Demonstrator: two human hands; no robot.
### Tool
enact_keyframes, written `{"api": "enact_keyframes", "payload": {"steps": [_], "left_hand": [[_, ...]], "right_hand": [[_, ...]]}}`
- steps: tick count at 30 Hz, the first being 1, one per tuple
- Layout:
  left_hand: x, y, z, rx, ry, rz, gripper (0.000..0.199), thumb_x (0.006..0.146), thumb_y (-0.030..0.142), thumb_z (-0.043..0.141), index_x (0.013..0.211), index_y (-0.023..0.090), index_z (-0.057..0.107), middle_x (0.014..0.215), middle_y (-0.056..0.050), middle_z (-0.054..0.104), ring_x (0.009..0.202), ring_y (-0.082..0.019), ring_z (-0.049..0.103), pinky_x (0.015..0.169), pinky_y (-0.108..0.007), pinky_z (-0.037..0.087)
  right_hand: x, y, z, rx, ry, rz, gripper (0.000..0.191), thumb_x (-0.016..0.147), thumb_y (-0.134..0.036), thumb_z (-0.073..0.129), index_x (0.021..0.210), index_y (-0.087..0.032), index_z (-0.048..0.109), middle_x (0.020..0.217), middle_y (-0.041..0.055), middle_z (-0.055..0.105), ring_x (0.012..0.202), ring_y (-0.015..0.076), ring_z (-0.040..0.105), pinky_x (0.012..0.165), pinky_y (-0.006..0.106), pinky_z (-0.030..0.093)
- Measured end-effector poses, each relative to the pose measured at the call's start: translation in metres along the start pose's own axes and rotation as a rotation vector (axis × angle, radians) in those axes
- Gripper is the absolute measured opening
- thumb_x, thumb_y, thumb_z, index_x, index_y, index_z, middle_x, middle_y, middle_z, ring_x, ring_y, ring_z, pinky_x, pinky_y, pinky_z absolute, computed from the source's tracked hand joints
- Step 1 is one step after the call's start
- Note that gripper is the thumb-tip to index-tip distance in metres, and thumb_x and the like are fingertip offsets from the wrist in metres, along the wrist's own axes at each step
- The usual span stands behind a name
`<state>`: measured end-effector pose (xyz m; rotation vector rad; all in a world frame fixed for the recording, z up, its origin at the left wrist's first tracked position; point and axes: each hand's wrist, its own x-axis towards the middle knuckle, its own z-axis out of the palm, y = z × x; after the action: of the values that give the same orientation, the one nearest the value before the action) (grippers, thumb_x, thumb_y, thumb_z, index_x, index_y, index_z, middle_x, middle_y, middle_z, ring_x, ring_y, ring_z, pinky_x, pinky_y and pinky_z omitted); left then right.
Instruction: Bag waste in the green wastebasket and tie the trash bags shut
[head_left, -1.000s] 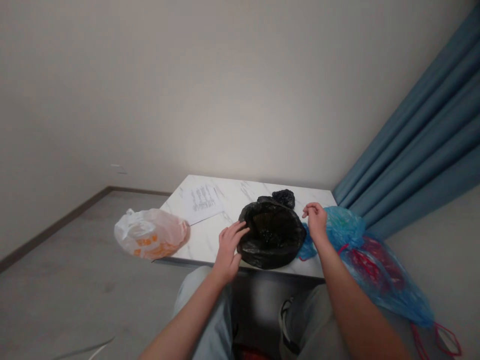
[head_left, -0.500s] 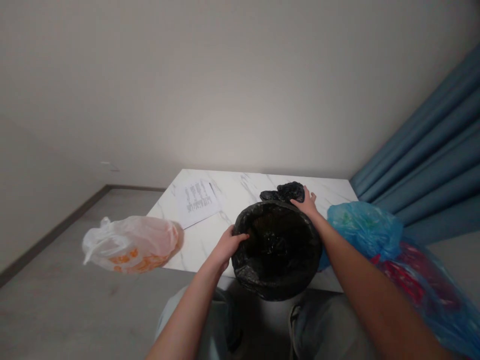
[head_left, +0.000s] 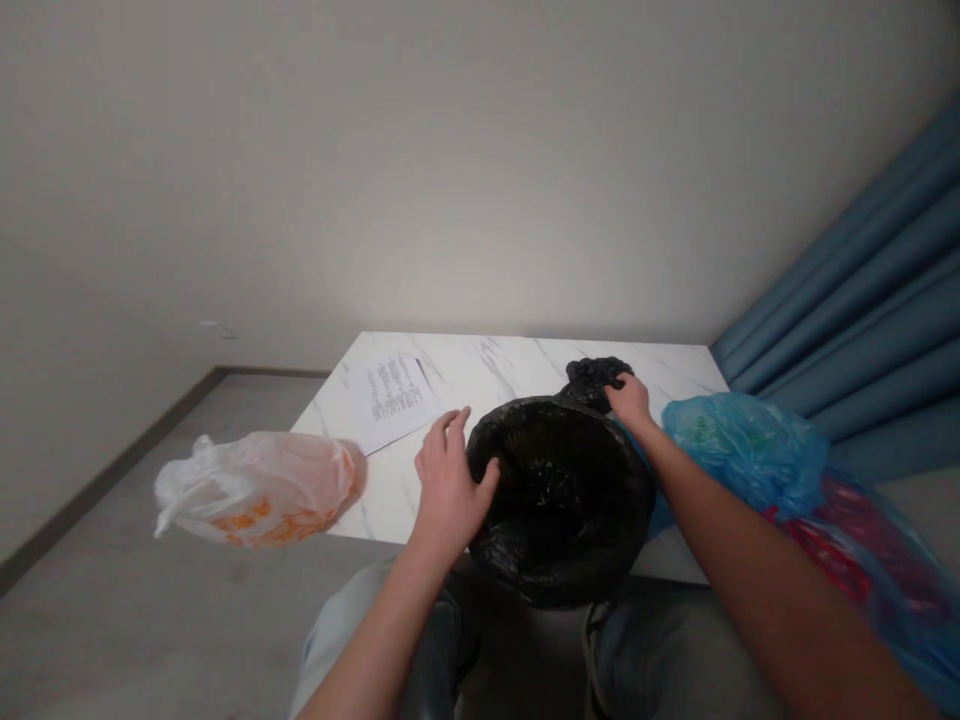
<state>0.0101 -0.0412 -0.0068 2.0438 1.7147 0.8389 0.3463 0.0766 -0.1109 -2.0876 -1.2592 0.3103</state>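
A round bin lined with a black trash bag stands between my knees at the table's front edge, its dark mouth facing up. My left hand is at the left of the rim, fingers spread and thumb over the edge. Behind the bin, my right hand pinches a bunched-up clump of black plastic, which seems joined to the bag at the back rim. The inside is too dark to make out beyond some shiny folds.
A marble-patterned white table stands against the wall, a printed sheet on its left. A tied white plastic bag overhangs the left edge. Blue plastic bags, one with red contents, lie at right, before a blue curtain.
My left hand has let go of the rim and spread its fingers. The right hand has shifted right and drawn the black clump up and to the right.
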Motion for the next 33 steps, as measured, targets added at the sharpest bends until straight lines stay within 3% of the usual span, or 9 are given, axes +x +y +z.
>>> {"api": "enact_keyframes", "payload": {"steps": [6,10,14,17,20,23,26,30,33], "left_hand": [[-0.020,0.054,-0.004,-0.057,-0.550,0.531,0.031,0.097,0.026,0.043,0.118,0.023,0.065,0.113,-0.007,0.070,0.107,-0.021,0.063,0.098,-0.035,0.046],[-0.031,0.063,0.013,0.124,-0.654,0.354,0.045,0.097,0.046,0.042,0.121,0.016,0.065,0.110,-0.014,0.071,0.100,-0.029,0.067,0.087,-0.039,0.051],[-0.035,0.060,0.020,0.152,-0.911,0.258,0.067,0.098,0.060,0.023,0.106,0.015,0.073,0.099,-0.015,0.074,0.095,-0.031,0.070,0.082,-0.039,0.052],[-0.035,0.057,0.017,0.076,-0.797,0.264,0.060,0.097,0.056,0.029,0.104,0.017,0.073,0.103,-0.015,0.074,0.101,-0.031,0.068,0.089,-0.043,0.051],[-0.030,0.049,0.011,-0.178,-0.418,0.286,0.042,0.095,0.044,0.044,0.119,0.019,0.068,0.125,-0.014,0.067,0.121,-0.030,0.059,0.108,-0.047,0.041],[-0.021,0.042,0.002,-0.585,-0.177,0.263,0.058,0.089,0.040,0.059,0.143,0.021,0.048,0.147,-0.011,0.050,0.137,-0.024,0.045,0.117,-0.044,0.032],[-0.013,0.047,0.001,-0.915,-0.201,0.158,0.067,0.092,0.041,0.056,0.152,0.023,0.032,0.154,-0.010,0.043,0.139,-0.021,0.043,0.117,-0.040,0.033],[-0.009,0.073,0.015,-1.001,-0.281,0.164,0.056,0.087,0.038,0.062,0.139,0.021,0.050,0.145,-0.010,0.053,0.135,-0.023,0.047,0.117,-0.038,0.032],[-0.006,0.082,0.024,-0.972,-0.173,0.094,0.040,0.082,0.033,0.066,0.119,0.016,0.062,0.123,-0.010,0.067,0.117,-0.025,0.060,0.107,-0.040,0.042]], "right_hand": [[-0.020,-0.039,-0.076,0.416,0.393,-0.032,0.018,0.066,-0.023,0.054,0.081,-0.017,0.062,0.081,0.0060,0.065,0.081,0.0210,0.058,0.082,0.033,0.046],[-0.075,-0.060,-0.111,0.566,0.504,-0.082,0.021,0.068,-0.028,0.057,0.086,-0.018,0.062,0.084,0.0022,0.063,0.084,0.0191,0.057,0.084,0.032,0.045],[-0.149,-0.066,-0.109,0.736,0.393,-0.060,0.027,0.074,-0.030,0.058,0.097,-0.018,0.063,0.096,0.0033,0.065,0.093,0.0192,0.058,0.090,0.033,0.044],[-0.187,-0.070,-0.100,0.859,0.275,0.018,0.030,0.077,-0.034,0.059,0.101,-0.018,0.063,0.101,0.0048,0.067,0.093,0.0194,0.059,0.088,0.033,0.046],[-0.200,-0.078,-0.098,0.933,0.205,0.029,0.026,0.077,-0.035,0.060,0.099,-0.021,0.064,0.099,0.0038,0.068,0.091,0.0197,0.060,0.085,0.032,0.048],[-0.198,-0.087,-0.102,0.974,0.162,0.017,0.022,0.077,-0.034,0.061,0.096,-0.023,0.065,0.095,0.0023,0.069,0.087,0.0197,0.061,0.081,0.031,0.050],[-0.196,-0.097,-0.099,0.963,0.106,0.000,0.019,0.075,-0.031,0.061,0.091,-0.022,0.066,0.091,0.0016,0.070,0.085,0.0202,0.060,0.081,0.031,0.050],[-0.204,-0.120,-0.084,1.011,-0.098,-0.070,0.017,0.074,-0.030,0.064,0.089,-0.024,0.070,0.093,0.0013,0.073,0.093,0.0223,0.062,0.091,0.034,0.049],[-0.211,-0.135,-0.079,1.125,-0.291,-0.055,0.023,0.074,-0.030,0.066,0.095,-0.024,0.072,0.099,0.0021,0.073,0.097,0.0235,0.063,0.095,0.037,0.049]]}}
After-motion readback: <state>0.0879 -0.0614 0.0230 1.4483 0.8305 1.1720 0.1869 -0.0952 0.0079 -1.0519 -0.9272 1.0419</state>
